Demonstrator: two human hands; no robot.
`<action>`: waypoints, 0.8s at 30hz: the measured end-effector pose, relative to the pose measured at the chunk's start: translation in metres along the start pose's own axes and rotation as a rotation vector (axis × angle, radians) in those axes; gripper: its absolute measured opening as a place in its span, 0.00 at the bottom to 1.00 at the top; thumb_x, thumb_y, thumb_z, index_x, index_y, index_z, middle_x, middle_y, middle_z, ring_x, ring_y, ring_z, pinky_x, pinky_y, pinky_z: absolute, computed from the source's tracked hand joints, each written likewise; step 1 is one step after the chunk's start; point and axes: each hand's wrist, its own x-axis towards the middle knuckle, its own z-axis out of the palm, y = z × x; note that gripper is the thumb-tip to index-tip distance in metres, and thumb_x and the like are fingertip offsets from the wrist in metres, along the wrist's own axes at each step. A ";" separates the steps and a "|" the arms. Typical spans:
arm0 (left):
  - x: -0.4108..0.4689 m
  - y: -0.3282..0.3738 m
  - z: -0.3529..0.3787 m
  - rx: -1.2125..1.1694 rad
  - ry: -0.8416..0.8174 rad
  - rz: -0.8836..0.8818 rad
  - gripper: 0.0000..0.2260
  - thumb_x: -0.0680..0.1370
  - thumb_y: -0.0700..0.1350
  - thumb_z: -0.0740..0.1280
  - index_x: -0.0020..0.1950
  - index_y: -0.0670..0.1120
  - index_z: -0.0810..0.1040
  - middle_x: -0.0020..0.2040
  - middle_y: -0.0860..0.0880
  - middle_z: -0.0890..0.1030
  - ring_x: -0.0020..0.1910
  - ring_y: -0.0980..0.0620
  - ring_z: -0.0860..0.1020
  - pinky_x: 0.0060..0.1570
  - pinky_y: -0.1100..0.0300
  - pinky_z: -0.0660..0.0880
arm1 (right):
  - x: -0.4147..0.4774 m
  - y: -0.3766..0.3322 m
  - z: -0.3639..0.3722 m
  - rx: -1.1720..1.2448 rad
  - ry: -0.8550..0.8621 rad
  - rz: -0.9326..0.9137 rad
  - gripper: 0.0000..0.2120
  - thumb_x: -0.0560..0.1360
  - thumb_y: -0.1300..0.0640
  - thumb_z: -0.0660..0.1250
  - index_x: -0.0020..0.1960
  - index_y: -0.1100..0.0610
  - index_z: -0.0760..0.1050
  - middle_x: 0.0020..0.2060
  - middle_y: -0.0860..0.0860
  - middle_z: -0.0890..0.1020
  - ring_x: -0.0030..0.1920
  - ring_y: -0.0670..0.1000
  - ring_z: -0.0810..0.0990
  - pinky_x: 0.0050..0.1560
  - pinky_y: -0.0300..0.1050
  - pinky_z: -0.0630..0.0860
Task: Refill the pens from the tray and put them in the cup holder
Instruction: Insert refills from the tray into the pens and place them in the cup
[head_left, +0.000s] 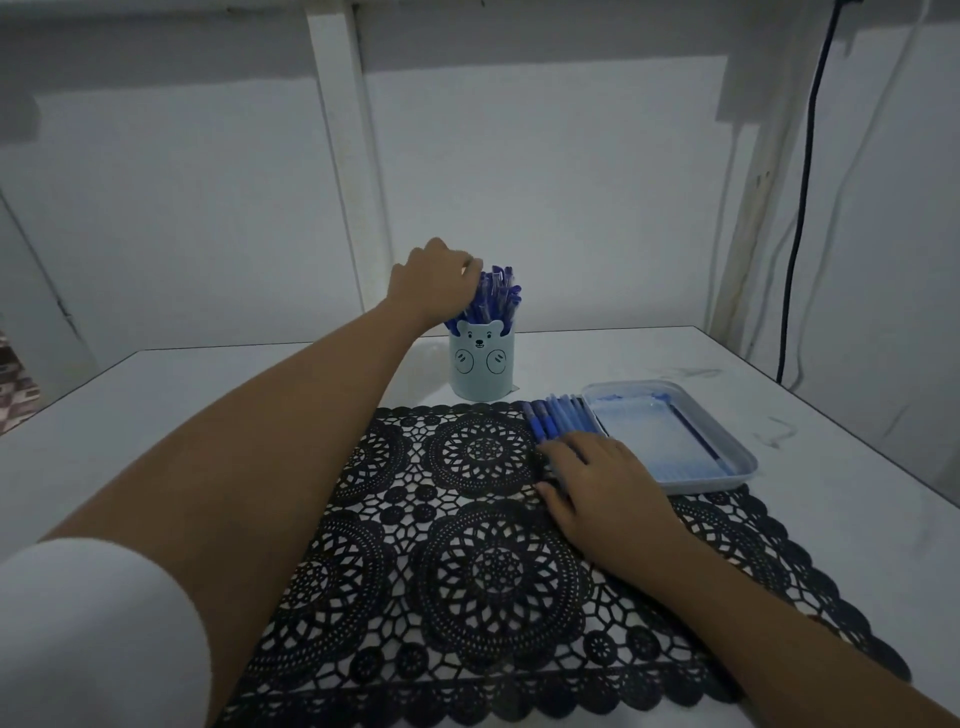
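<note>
Inside cup holder (480, 374) — blue pens (496, 296), left hand (434, 283) pinching one; right hand (597, 483) flat.

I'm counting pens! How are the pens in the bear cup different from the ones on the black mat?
The pens in the cup stand bunched and leaning; the pens on the mat lie flat in a row beside the tray. The left hand reaches the cup pens' tops; the right hand rests on the mat pens' near ends. Both are blue.
</note>
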 end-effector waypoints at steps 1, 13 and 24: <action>-0.004 -0.001 -0.002 -0.025 0.028 0.004 0.18 0.81 0.52 0.52 0.65 0.48 0.73 0.63 0.42 0.70 0.61 0.42 0.70 0.58 0.49 0.66 | 0.001 0.000 0.000 -0.002 0.031 0.014 0.11 0.70 0.51 0.67 0.48 0.58 0.77 0.43 0.54 0.80 0.43 0.55 0.79 0.46 0.50 0.78; -0.128 -0.004 -0.004 -0.325 -0.023 0.029 0.13 0.80 0.49 0.57 0.59 0.47 0.76 0.49 0.50 0.79 0.44 0.54 0.76 0.45 0.58 0.74 | 0.004 -0.008 0.001 -0.094 0.072 0.092 0.12 0.65 0.54 0.73 0.34 0.62 0.76 0.37 0.58 0.77 0.38 0.58 0.76 0.39 0.53 0.78; -0.172 0.018 -0.003 -1.250 -0.427 -0.598 0.10 0.80 0.47 0.60 0.50 0.41 0.74 0.39 0.46 0.82 0.35 0.53 0.81 0.37 0.57 0.79 | -0.004 -0.047 -0.015 0.079 0.258 -0.082 0.15 0.74 0.47 0.57 0.40 0.57 0.76 0.40 0.51 0.76 0.41 0.52 0.74 0.38 0.46 0.71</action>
